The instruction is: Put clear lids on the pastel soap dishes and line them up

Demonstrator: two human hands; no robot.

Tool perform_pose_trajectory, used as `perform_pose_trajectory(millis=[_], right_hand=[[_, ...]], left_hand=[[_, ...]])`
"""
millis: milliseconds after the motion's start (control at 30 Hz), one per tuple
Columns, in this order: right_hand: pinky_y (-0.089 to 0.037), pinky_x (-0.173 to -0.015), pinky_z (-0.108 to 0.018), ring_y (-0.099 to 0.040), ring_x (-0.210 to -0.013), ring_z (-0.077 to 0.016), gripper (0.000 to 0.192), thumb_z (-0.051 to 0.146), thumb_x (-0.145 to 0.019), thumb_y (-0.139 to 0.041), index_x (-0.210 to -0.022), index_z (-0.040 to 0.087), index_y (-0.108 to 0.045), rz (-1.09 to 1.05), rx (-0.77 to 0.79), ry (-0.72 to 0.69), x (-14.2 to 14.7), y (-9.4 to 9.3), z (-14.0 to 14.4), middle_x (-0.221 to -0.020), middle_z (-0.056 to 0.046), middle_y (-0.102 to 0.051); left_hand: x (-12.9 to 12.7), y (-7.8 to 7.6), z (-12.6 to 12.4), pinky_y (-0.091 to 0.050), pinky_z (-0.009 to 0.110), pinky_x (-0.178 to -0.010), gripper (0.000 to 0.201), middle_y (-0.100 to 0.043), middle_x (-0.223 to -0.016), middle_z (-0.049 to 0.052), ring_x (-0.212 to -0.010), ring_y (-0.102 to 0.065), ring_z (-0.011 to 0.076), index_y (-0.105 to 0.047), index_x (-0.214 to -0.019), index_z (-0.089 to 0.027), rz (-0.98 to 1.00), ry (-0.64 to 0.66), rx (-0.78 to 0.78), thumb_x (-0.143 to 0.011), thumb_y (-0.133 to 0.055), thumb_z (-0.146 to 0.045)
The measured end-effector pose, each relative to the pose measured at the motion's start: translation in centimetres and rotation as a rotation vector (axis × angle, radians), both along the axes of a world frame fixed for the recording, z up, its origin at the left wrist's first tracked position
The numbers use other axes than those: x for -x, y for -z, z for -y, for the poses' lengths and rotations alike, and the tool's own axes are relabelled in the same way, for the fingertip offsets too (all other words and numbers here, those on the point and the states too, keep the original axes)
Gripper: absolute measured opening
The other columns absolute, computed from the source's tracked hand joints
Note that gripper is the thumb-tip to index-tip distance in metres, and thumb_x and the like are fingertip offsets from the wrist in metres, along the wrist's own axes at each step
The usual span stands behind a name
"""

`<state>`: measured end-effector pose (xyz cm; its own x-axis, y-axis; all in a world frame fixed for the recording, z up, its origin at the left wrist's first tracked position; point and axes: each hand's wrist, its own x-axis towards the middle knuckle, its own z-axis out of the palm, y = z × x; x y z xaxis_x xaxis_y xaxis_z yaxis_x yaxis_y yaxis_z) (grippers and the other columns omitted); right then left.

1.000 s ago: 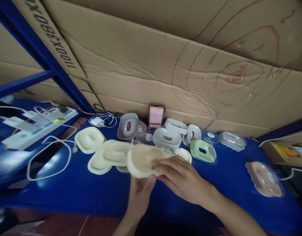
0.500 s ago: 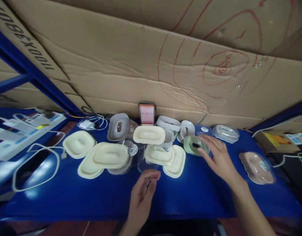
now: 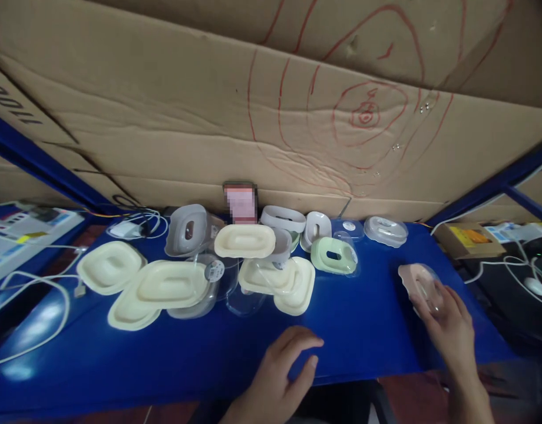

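Observation:
At the right, my right hand (image 3: pixel 450 321) has its thumb and fingers around a pink plastic box (image 3: pixel 419 281) with a clear cover. The box looks tilted, and part of it is hidden behind the hand. My left hand (image 3: pixel 284 368) hovers near the front edge with fingers curved and thumb apart, holding nothing. Between the hands and farther back sits a green plastic box (image 3: pixel 326 256) with a dark slot. Nearest my left hand lies a cream tray (image 3: pixel 300 294) overlapping another cream piece (image 3: pixel 262 278).
More cream pieces (image 3: pixel 107 268) and grey boxes (image 3: pixel 189 229) crowd the left and back of the blue table (image 3: pixel 200 359). A phone (image 3: pixel 241 203) leans on the cardboard wall (image 3: pixel 165 118). White cables (image 3: pixel 68 294) lie left; a clear-covered box (image 3: pixel 386 231) stands back right.
My right hand has left the green box, moved right and closed on the pink box. My left hand has come nearer and opened wider. The view has shifted right.

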<state>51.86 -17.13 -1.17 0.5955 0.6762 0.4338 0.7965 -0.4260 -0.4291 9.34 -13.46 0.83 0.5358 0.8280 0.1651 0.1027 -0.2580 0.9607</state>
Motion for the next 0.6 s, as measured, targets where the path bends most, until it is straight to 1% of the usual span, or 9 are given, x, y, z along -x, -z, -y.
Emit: perform_pose_trajectory(millis=[100, 167, 200, 233, 300, 400, 433, 500, 600], right_hand=[[-0.051, -0.115, -0.065, -0.064, -0.138, -0.0431, 0.083, 0.071, -0.09, -0.072, -0.159, 0.027, -0.057, -0.356, -0.095, -0.058, 6.9, -1.2, 1.7, -0.151, -0.015, -0.067], [-0.053, -0.117, -0.057, -0.059, -0.146, -0.0397, 0.077, 0.058, -0.097, -0.071, -0.164, 0.029, -0.049, -0.403, -0.138, -0.31, 11.8, -1.5, 2.6, -0.163, -0.013, -0.057], [-0.054, -0.117, -0.053, -0.056, -0.149, -0.0381, 0.076, 0.054, -0.098, -0.071, -0.166, 0.03, -0.047, -0.388, -0.137, -0.51, 14.1, -1.5, 2.9, -0.167, -0.013, -0.053], [-0.055, -0.118, -0.05, -0.054, -0.152, -0.0373, 0.075, 0.054, -0.1, -0.07, -0.167, 0.03, -0.046, -0.358, -0.135, -0.708, 16.1, -1.6, 2.9, -0.169, -0.012, -0.05], [-0.055, -0.119, -0.048, -0.052, -0.154, -0.0359, 0.075, 0.062, -0.103, -0.062, -0.168, 0.029, -0.044, -0.321, -0.13, -1.0, 19.3, -1.9, 2.3, -0.172, -0.012, -0.046], [-0.053, -0.121, -0.047, -0.05, -0.155, -0.0338, 0.075, 0.068, -0.105, -0.053, -0.168, 0.027, -0.044, -0.337, -0.076, -1.226, 21.9, -3.6, -0.5, -0.174, -0.013, -0.043], [-0.052, -0.122, -0.048, -0.048, -0.157, -0.0339, 0.073, 0.066, -0.105, -0.055, -0.167, 0.028, -0.046, -0.341, -0.062, -1.278, 22.4, -4.6, -2.0, -0.174, -0.013, -0.043], [-0.049, -0.124, -0.052, -0.044, -0.159, -0.0347, 0.068, 0.058, -0.104, -0.064, -0.164, 0.03, -0.048, -0.303, -0.061, -1.356, 23.3, -6.7, -5.6, -0.173, -0.013, -0.043], [-0.044, -0.127, -0.059, -0.041, -0.161, -0.0335, 0.064, 0.044, -0.104, -0.07, -0.163, 0.033, -0.05, -0.127, -0.071, -1.389, 25.6, -9.2, -12.2, -0.17, -0.012, -0.048]], left_hand=[[-2.1, 1.0, 1.3, -0.059, 0.045, -0.108, 0.06, -0.064, -0.15, 0.014, -0.133, -0.067, 0.0286, -0.049, -0.159, -0.035, 0.18, 0.067, 0.294, -0.104, -0.071, -0.037], [-3.4, 1.2, 1.7, -0.055, 0.053, -0.114, 0.096, -0.043, -0.171, 0.018, -0.153, -0.051, 0.0369, -0.027, -0.171, -0.037, 0.383, 0.065, 0.417, -0.094, -0.082, -0.054], [-3.8, 1.2, 1.7, -0.052, 0.057, -0.117, 0.109, -0.036, -0.175, 0.018, -0.158, -0.044, 0.0398, -0.021, -0.173, -0.037, 0.475, 0.057, 0.442, -0.089, -0.086, -0.06], [-3.9, 1.0, 1.6, -0.048, 0.06, -0.121, 0.114, -0.034, -0.176, 0.019, -0.16, -0.041, 0.0416, -0.021, -0.174, -0.036, 0.544, 0.059, 0.45, -0.085, -0.087, -0.065], [-3.4, 0.7, 1.5, -0.045, 0.061, -0.123, 0.103, -0.051, -0.165, 0.021, -0.152, -0.052, 0.0421, -0.036, -0.17, -0.029, 0.606, 0.094, 0.437, -0.087, -0.083, -0.069], [-1.0, 1.5, 1.7, -0.051, 0.057, -0.119, 0.078, -0.075, -0.135, 0.02, -0.13, -0.07, 0.0402, -0.067, -0.148, -0.021, 0.569, 0.083, 0.42, -0.091, -0.075, -0.073], [0.0, 2.2, 2.0, -0.053, 0.056, -0.118, 0.077, -0.078, -0.129, 0.019, -0.127, -0.072, 0.0401, -0.072, -0.141, -0.02, 0.569, -0.009, 0.423, -0.088, -0.076, -0.076], [2.0, 3.9, 2.7, -0.056, 0.054, -0.115, 0.081, -0.081, -0.121, 0.016, -0.122, -0.073, 0.0402, -0.076, -0.133, -0.02, 0.617, -0.32, 0.463, -0.079, -0.081, -0.08], [4.5, 5.9, 3.1, -0.065, 0.052, -0.101, 0.098, -0.081, -0.117, 0.015, -0.119, -0.075, 0.0415, -0.073, -0.135, -0.021, 0.708, -0.77, 0.566, -0.061, -0.089, -0.083]])
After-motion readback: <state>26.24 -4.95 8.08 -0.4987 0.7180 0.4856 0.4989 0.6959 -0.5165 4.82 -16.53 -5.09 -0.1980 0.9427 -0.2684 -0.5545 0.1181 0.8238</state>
